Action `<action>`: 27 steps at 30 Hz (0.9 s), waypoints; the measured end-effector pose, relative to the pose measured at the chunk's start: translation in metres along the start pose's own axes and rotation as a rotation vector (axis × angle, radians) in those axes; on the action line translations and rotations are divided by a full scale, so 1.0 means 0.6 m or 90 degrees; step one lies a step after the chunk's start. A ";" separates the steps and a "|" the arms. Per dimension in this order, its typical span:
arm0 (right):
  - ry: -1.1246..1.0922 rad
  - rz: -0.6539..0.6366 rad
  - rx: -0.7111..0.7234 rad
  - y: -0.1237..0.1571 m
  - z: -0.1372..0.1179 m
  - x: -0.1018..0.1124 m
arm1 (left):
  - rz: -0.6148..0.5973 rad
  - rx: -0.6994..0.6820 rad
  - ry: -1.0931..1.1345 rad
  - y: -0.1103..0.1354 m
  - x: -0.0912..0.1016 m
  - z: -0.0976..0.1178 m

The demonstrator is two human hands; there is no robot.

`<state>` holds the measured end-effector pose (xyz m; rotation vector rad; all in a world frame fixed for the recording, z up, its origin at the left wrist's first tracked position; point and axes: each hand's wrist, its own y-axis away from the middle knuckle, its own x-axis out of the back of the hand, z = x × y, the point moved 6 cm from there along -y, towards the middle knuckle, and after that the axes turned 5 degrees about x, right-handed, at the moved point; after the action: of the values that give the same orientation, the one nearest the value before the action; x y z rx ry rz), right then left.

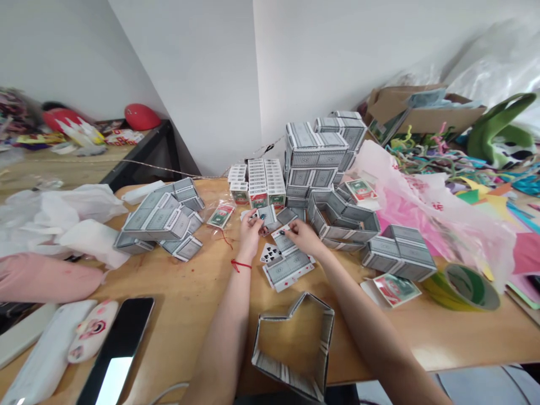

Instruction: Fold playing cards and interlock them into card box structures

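Observation:
My left hand (250, 228) is closed with the thumb and fingers pinching at grey-backed playing cards (268, 214). Close to its right, my right hand (304, 236) is closed too, its fingertips on the edge of a playing card (283, 238). Loose playing cards (288, 270) lie under and in front of both hands, some face up, such as a spade card (270, 253). Nearer to me stands an open, notched ring folded from playing cards (330, 332). Another card ring (348, 216) is just beyond my right hand.
A stepped card structure (316, 152) rises at the back beside stacked card boxes (265, 180). More folded card blocks stand left (162, 216) and right (400, 253). Yellow-green tape (462, 287) lies at right, a phone (120, 349) at left. Pink plastic (422, 208) covers the right side.

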<state>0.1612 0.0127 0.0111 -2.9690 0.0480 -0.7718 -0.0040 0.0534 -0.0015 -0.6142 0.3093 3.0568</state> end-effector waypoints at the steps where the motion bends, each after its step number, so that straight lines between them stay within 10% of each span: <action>1: -0.010 0.031 -0.014 -0.001 0.004 0.005 | 0.009 0.003 0.016 -0.002 0.003 0.000; 9: -0.271 0.122 -0.073 -0.006 0.023 0.002 | 0.064 0.062 0.186 -0.013 0.032 0.006; 16: -0.210 0.142 -0.024 -0.007 0.027 0.000 | 0.039 0.031 0.253 -0.012 0.031 0.018; 27: -0.300 0.118 0.059 0.001 -0.003 0.004 | -0.142 -0.087 -0.231 0.018 -0.024 0.023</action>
<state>0.1628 0.0116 0.0137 -2.9165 0.2471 -0.0444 0.0036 0.0461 0.0187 -0.0793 0.0218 2.9076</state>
